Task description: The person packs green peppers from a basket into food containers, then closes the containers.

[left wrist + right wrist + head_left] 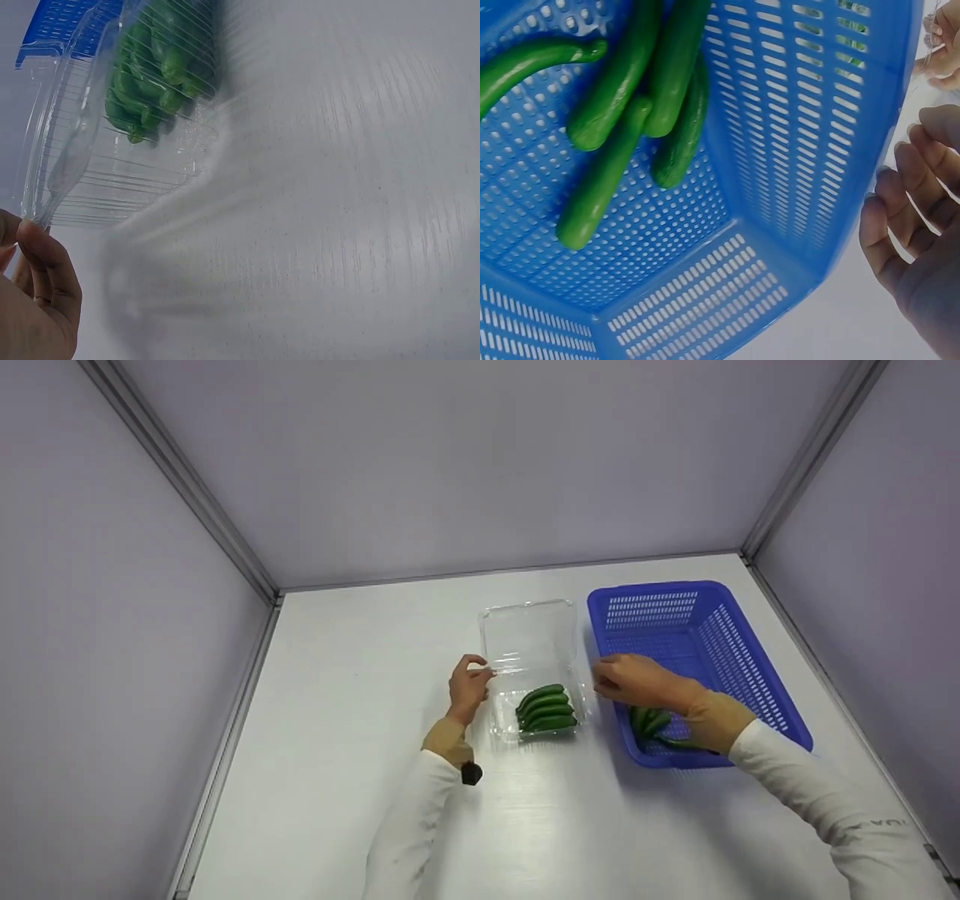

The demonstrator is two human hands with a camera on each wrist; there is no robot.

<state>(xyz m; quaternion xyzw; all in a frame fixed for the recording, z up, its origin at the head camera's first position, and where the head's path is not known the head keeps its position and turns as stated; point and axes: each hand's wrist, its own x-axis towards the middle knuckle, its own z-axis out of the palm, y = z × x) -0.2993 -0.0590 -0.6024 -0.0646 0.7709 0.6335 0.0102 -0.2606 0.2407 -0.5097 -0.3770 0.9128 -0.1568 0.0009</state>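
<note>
Your left hand (469, 690) pinches a plastic box (529, 634), 4 curved peppers (546, 711) showing; right hand (637, 681), fingers parted, beside slotted basket (660, 611), 5 peppers visible.

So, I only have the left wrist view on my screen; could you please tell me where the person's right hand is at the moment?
Observer: The right hand is at the side of the blue basket that faces the clear container.
Operator: Thank you. Does it appear to be holding anything?
Observer: No, the right wrist view shows nothing in its grasp.
Operator: And could you tell me whether there is anything in the blue basket?
Observer: Yes, at least five green vegetables lie in it.
</note>
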